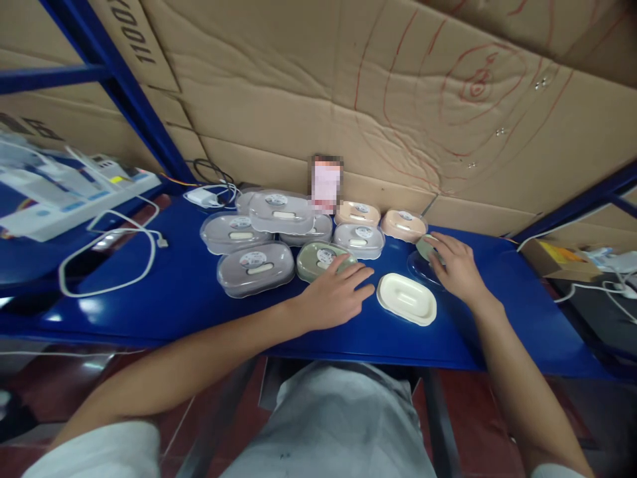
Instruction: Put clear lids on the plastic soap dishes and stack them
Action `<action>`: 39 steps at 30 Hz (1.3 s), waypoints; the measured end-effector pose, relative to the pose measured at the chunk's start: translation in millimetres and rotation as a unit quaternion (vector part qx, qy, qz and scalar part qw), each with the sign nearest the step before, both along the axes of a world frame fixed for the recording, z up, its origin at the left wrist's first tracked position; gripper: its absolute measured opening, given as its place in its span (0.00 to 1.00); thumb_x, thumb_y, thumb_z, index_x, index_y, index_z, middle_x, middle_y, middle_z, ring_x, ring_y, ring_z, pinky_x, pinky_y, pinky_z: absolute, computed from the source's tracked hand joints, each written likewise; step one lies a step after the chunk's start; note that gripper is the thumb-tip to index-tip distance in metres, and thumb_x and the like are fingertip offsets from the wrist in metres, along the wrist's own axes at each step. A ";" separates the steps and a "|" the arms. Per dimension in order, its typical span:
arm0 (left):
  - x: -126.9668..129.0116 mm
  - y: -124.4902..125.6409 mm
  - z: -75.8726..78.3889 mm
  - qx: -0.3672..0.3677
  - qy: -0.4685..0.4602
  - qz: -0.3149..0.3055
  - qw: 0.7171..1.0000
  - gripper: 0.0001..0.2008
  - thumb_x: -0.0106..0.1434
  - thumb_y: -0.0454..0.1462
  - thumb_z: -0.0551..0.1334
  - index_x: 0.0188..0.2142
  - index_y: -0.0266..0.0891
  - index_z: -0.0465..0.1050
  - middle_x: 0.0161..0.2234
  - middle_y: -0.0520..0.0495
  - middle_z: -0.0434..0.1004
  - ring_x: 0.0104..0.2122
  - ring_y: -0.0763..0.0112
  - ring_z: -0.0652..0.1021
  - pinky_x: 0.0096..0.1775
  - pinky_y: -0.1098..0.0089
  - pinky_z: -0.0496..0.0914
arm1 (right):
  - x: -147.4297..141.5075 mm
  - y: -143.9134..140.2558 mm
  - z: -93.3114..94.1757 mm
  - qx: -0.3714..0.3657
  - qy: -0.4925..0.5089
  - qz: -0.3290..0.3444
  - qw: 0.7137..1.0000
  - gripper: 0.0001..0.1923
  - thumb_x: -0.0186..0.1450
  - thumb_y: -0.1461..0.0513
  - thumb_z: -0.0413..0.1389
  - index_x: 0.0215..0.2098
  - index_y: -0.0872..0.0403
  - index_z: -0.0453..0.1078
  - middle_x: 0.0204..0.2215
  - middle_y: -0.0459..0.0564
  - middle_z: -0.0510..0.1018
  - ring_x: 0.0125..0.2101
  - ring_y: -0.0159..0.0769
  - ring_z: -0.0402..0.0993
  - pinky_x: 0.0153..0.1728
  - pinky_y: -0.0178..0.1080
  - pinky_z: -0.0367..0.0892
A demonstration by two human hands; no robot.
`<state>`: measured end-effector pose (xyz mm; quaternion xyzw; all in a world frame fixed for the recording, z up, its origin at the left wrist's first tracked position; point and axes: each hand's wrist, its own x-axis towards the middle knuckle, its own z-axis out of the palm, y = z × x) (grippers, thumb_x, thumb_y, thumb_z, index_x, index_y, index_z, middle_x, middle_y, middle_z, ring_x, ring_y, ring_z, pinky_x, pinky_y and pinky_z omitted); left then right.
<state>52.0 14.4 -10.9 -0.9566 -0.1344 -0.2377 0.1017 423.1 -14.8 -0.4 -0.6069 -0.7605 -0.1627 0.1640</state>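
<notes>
Green lidded soap box point(321, 259), mid-shelf on the blue shelf point(189, 292): left hand point(336, 295) lies flat, fingers spread, over its near edge. Right hand point(455, 265), fingers loosely curled, rests on a green piece point(425, 247) over a clear lid point(423, 271). Cream tray point(407, 299) between the hands; grey boxes point(255, 267) and pink boxes point(403, 224) behind.

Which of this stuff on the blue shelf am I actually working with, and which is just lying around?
In hand:
left hand on green box
right hand on green piece
cream tray
grey boxes
pink boxes

Lying about:
white cable
charger
power strip
</notes>
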 end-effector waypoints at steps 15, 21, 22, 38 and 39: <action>-0.4 13.5 -6.5 -0.019 -0.043 0.011 0.999 0.09 0.76 0.37 0.60 0.45 0.41 0.80 0.54 0.44 0.82 0.55 0.58 0.80 0.67 0.48 0.63 | -6.7 63.8 -2.7 0.008 0.088 -0.051 0.995 0.24 0.79 0.54 0.45 0.63 0.50 0.76 0.61 0.58 0.81 0.61 0.58 0.75 0.59 0.60 0.64; -1.9 19.8 -3.5 -0.040 -0.043 0.023 0.998 0.09 0.76 0.37 0.60 0.46 0.41 0.81 0.52 0.44 0.83 0.54 0.58 0.81 0.67 0.48 0.64 | -34.5 65.8 -13.3 -0.029 0.046 0.006 0.999 0.20 0.78 0.55 0.49 0.55 0.50 0.80 0.55 0.57 0.85 0.56 0.52 0.79 0.57 0.54 0.68; -2.3 20.8 -3.1 -0.042 -0.041 0.024 0.998 0.09 0.76 0.37 0.60 0.46 0.41 0.82 0.52 0.44 0.83 0.54 0.58 0.80 0.67 0.48 0.64 | -38.2 66.8 -17.2 -0.039 0.039 0.012 0.998 0.19 0.77 0.55 0.51 0.58 0.50 0.79 0.57 0.57 0.84 0.58 0.53 0.78 0.57 0.54 0.68; -7.0 26.1 -4.1 -0.033 0.018 0.033 0.999 0.11 0.76 0.40 0.62 0.50 0.39 0.81 0.61 0.36 0.76 0.60 0.48 0.74 0.61 0.47 0.67 | -37.6 69.4 -17.9 -0.069 0.050 0.008 0.996 0.26 0.80 0.48 0.46 0.61 0.53 0.77 0.59 0.62 0.83 0.58 0.57 0.79 0.58 0.58 0.65; -6.9 25.9 -4.4 -0.035 0.018 0.031 0.999 0.11 0.76 0.40 0.62 0.50 0.38 0.81 0.61 0.36 0.76 0.60 0.48 0.74 0.61 0.47 0.67 | -36.7 69.2 -16.4 -0.068 0.055 0.012 0.996 0.26 0.80 0.47 0.46 0.60 0.53 0.77 0.58 0.61 0.83 0.56 0.57 0.80 0.57 0.57 0.67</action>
